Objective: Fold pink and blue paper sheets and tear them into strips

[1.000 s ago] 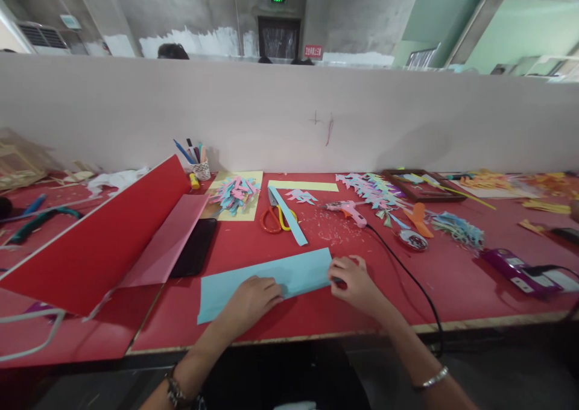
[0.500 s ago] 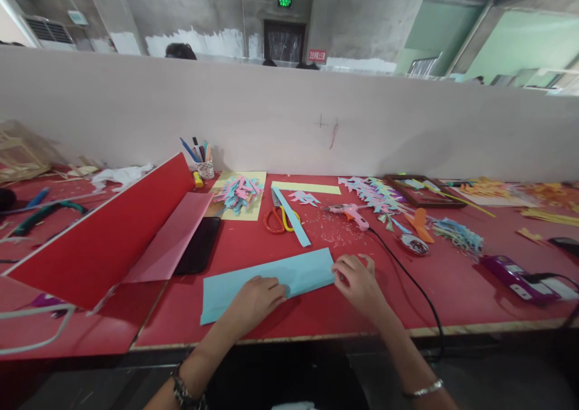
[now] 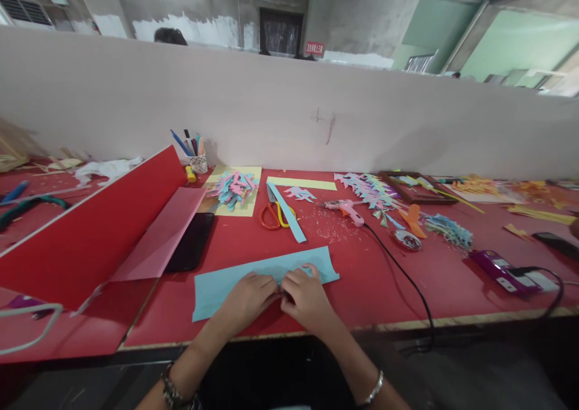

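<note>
A sheet of light blue paper lies slantwise on the red table in front of me, with what looks like a fold along it. Both hands meet at the middle of its near edge. My left hand is curled over that edge, thumb and fingers pinched on the paper. Close against it, my right hand pinches the same edge, its index finger raised and bent. The fingertips partly hide the paper between them. Beyond the sheet, a narrow blue paper strip lies across scissors with red and yellow handles.
A pink hot glue gun lies to the right, its black cord running to the table's front edge. Left are a phone, pink paper and a standing red board. Cut paper pieces are heaped behind. A purple power strip sits right.
My right hand has moved left from the paper's right end to its middle, beside my left hand. The view has shifted slightly.
</note>
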`<state>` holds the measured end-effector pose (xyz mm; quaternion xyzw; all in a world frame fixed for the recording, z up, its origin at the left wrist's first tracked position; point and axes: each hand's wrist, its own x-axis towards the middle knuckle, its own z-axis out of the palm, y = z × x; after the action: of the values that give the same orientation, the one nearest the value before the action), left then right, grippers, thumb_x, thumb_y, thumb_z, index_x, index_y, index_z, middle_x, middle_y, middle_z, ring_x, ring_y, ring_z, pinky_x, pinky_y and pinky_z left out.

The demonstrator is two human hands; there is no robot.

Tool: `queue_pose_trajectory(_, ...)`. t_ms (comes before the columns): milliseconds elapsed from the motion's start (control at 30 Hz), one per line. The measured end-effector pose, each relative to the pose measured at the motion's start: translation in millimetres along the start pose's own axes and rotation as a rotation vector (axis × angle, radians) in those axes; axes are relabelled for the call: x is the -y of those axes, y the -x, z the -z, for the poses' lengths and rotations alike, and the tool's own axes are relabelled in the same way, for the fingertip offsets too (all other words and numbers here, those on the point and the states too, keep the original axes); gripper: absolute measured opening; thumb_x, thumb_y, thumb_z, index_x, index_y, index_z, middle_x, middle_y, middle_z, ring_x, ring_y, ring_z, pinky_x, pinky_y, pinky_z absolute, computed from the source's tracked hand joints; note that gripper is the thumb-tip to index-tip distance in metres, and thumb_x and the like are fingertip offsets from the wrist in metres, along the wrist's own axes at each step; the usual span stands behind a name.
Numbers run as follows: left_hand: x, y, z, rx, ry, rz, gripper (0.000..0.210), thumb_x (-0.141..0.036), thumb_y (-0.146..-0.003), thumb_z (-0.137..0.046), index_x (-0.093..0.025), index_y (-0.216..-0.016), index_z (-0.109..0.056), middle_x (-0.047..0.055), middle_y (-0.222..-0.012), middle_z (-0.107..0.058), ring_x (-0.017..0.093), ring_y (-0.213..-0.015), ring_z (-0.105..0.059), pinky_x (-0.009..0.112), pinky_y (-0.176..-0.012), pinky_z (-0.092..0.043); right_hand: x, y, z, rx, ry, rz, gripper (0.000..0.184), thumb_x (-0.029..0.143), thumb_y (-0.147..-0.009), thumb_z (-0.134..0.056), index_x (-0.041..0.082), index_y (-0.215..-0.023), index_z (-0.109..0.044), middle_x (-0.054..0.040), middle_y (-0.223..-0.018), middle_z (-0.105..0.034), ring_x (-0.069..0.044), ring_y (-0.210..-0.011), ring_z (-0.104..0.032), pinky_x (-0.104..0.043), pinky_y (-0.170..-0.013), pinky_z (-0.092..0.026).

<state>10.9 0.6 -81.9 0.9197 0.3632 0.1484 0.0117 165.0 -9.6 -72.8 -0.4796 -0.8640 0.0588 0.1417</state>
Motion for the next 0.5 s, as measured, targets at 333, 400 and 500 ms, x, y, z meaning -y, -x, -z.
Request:
queue_pose_trajectory(333,2,1,2.2,-0.155,-0.021,-0.131,0.043,-0.027,-0.090,-0.022,-0.016,-0.061,-0.053,-0.001,-0.055,-0.056,0.012,-0.052,-0.051,0.025,-0.052,-0.032,-47,12,11,-0.114,-0.053,0.123,0.012,0.007,-0.063,-0.044,0.017,-0.058,-0.047,0.0014,-0.059,-0.052,-0.012,-0.060,-0.043,-0.025,-0.064,-0.029)
queue_pose_trajectory(400,1,1,3.0,-0.163,-0.018,-0.131,0.045,-0.028,-0.091,-0.020,-0.016,-0.062,-0.053,-0.001,-0.055,-0.056,0.012,-0.053,-0.052,0.025,-0.052,-0.033,-62,19,17,-0.137,-0.068,0.100,0.013,0.007,-0.064,-0.043,0.017,-0.059,-0.047,0.0007,-0.060,-0.052,-0.012,-0.060,-0.044,-0.024,-0.062,-0.030)
queue_pose_trajectory(500,1,1,4.3,-0.141,-0.005,-0.125,0.043,-0.028,-0.090,-0.022,-0.016,-0.063,-0.053,-0.001,-0.057,-0.057,0.012,-0.054,-0.052,0.025,-0.054,-0.034,-84,33,28,-0.197,-0.058,0.040,0.013,0.008,-0.065,-0.041,0.018,-0.059,-0.046,-0.0006,-0.062,-0.051,-0.013,-0.061,-0.044,-0.024,-0.060,-0.031)
